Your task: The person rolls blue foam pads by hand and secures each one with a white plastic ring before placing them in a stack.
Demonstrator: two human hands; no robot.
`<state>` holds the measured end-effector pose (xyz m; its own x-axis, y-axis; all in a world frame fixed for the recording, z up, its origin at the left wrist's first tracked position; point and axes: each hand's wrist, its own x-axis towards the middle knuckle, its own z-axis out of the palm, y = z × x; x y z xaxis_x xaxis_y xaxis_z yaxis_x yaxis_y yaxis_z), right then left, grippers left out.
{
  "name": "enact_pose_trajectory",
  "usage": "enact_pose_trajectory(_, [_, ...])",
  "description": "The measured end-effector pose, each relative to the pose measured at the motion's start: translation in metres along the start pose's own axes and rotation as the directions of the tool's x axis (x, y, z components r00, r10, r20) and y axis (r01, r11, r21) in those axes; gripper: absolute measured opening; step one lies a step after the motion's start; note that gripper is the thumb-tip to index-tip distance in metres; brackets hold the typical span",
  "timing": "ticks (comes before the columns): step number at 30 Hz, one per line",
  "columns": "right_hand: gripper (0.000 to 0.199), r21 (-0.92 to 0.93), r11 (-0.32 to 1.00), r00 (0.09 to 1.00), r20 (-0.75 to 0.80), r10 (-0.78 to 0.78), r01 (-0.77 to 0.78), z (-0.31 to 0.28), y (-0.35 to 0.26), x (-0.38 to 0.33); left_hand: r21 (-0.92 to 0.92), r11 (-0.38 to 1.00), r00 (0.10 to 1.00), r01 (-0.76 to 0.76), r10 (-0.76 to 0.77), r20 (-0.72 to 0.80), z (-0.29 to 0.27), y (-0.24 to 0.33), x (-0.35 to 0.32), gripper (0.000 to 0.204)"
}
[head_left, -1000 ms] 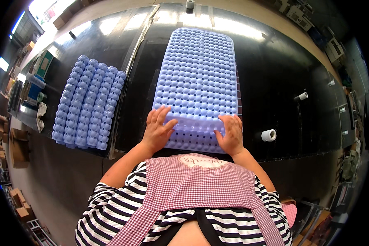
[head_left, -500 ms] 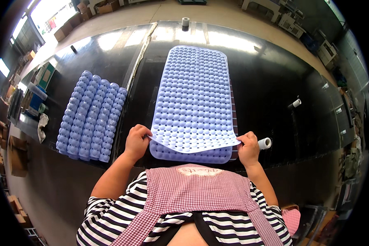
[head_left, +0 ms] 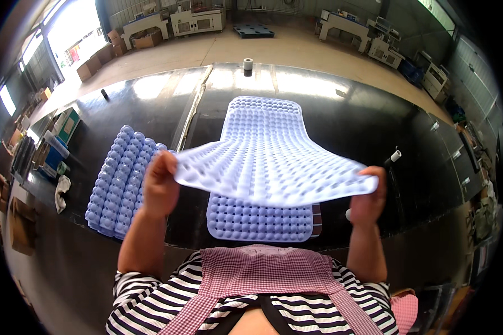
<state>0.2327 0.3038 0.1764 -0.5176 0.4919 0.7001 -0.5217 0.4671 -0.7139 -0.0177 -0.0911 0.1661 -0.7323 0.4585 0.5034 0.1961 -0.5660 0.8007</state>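
Head view, looking down over a glossy black worktable [head_left: 341, 117]. Left hand [head_left: 159, 187] raised above the table, fingers closed in a pinch on the near left corner of a pale lilac-blue flexible rubber mat covered in rows of small round bumps [head_left: 268, 162]. Right hand [head_left: 368, 195] likewise raised, fingers curled and pinching the near right corner of the same mat. The near end of the mat is lifted clear of the table and stretched wide between both hands, sagging slightly in the middle; its far end lies flat further up the table. Beneath the lifted part, a second mat of the same colour and bumpy texture [head_left: 260, 220] lies flat on the table, its near edge close to the table's front edge; whether more mats lie under it cannot be told. To the left of the left hand, a stack of rolled or folded lilac-blue bumpy mats [head_left: 114, 184] rests on the table, just beside the wrist but apart from the flat mat. A small white tape roll [head_left: 248, 63] stands at the far edge of the table. A short white cylinder [head_left: 395, 156] sits on the table, near the right hand. The person wears a black-and-white striped shirt under a pink checked apron [head_left: 262, 276]. Cardboard boxes [head_left: 89, 68] stand on the floor at far left.
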Motion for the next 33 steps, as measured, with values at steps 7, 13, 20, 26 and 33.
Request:
enact_pose_trajectory(7, [0.046,0.273,0.834,0.865,0.014,-0.502,0.479,0.017,-0.099,0.174,0.098,0.723,0.686,-0.684,0.59,0.426,0.065,0.151,0.168,0.01])
enact_pose_trajectory(13, [0.097,-0.117,0.736,0.744,0.154,-0.65,0.667,0.061,-0.045,0.253,0.733,0.25,0.753,-0.633,0.417,0.508,0.087,0.114,0.25,0.062])
enact_pose_trajectory(20, [0.129,-0.566,0.772,0.922,0.383,-0.063,0.288,0.08,0.127,0.212,0.856,-0.226,0.867,-0.465,-0.313,0.388,0.032,-0.09,0.275,0.127])
enact_pose_trajectory(26, [0.09,-0.452,0.876,0.853,0.38,0.358,-0.167,0.052,0.17,-0.009,0.986,0.133,0.806,-0.096,-0.571,0.155,-0.017,-0.202,0.077,0.07])
enact_pose_trajectory(33, [0.077,-0.693,0.587,0.691,0.177,0.701,-0.419,0.003,0.102,-0.175,0.879,0.332,0.847,0.343,-0.514,-0.136,-0.018,-0.147,-0.118,0.059])
